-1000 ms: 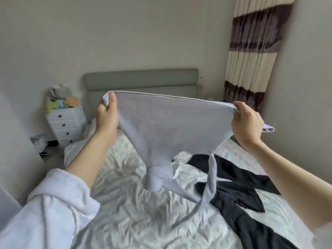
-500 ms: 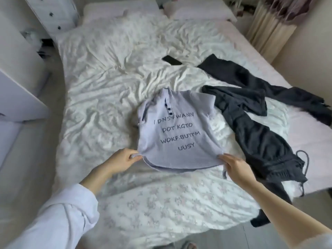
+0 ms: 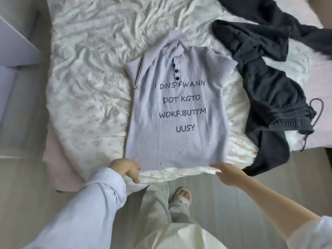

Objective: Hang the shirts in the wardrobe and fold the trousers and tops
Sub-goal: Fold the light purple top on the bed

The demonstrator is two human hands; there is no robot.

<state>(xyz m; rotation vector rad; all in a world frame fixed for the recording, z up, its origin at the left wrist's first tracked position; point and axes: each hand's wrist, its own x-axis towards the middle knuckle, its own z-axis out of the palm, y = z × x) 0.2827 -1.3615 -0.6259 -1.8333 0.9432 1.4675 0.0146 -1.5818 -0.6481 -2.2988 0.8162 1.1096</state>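
1. Since half a sec ago: the top point(image 3: 177, 112) lies flatter and straighter on the bed point(image 3: 89, 69), and its hem is now drawn out to the bed's near edge. The view has tipped further down, so a foot in a slipper point(image 3: 181, 195) and the floor point(image 3: 233, 194) now show.
2. Top: pale lilac knit w/ short sleeves and a collar, lying face up with the collar away from the person and the hem nearest them. The left sleeve is folded in over the chest; the right sleeve lies out flat.
3. Three dark buttons run down the neck opening.
4. Printed text, dark letters in 4 lines: "I DNS'FWANN / DOT KGTO / WOKF.BUTI'M / UUSY". No brand tag can be seen.
5. Left hand point(image 3: 126, 168): at the hem's left corner, fingers curled down over the edge, thumb side on the cloth. It looks to be pinching the hem, but the fingertips are partly hidden.
6. Right hand point(image 3: 227, 174): at the hem's right corner, fingers reaching in under or along the edge, gripping the corner.
7. Trousers point(image 3: 269, 97): dark, in a crumpled heap just right of the top, touching its right sleeve, with the drawstring looping out on the right.
8. Bedding: a white crinkled sheet w/ a faint floral print, and a pink layer under it at the edges.
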